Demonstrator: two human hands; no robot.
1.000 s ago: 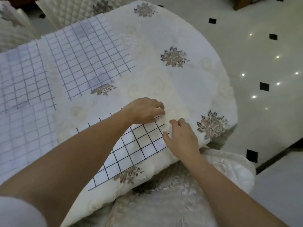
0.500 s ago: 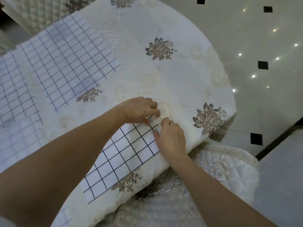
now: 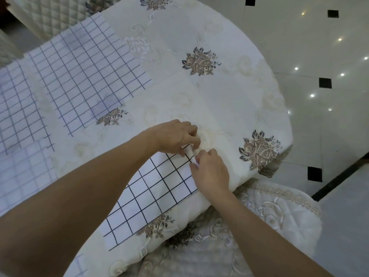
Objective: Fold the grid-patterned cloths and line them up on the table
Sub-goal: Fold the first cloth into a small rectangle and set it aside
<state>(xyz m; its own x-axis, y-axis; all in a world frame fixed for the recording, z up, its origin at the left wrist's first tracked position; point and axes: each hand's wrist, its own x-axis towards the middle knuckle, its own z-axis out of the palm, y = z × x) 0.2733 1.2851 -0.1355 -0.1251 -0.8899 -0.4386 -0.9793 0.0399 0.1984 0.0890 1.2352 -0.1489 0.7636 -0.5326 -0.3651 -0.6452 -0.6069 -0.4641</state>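
Observation:
A white cloth with a bold black grid (image 3: 151,188) lies flat near the table's front edge, partly under my forearms. My left hand (image 3: 175,136) and my right hand (image 3: 209,170) meet at its far right corner, and both pinch that corner, which is lifted slightly off the table. Further back lies another grid cloth with thin lines (image 3: 85,70). A third grid cloth (image 3: 18,108) and a fourth (image 3: 26,170) lie at the left edge of the view.
The round table (image 3: 229,96) wears a cream cloth with embroidered flowers; its edge curves down the right side. A quilted chair seat (image 3: 269,216) sits below the front edge, and another padded chair (image 3: 50,15) stands at the back left. Glossy tiled floor lies to the right.
Both hands have closed in on the cloth's far right corner; my right hand moved up to meet the left, and the corner is now lifted between the fingers.

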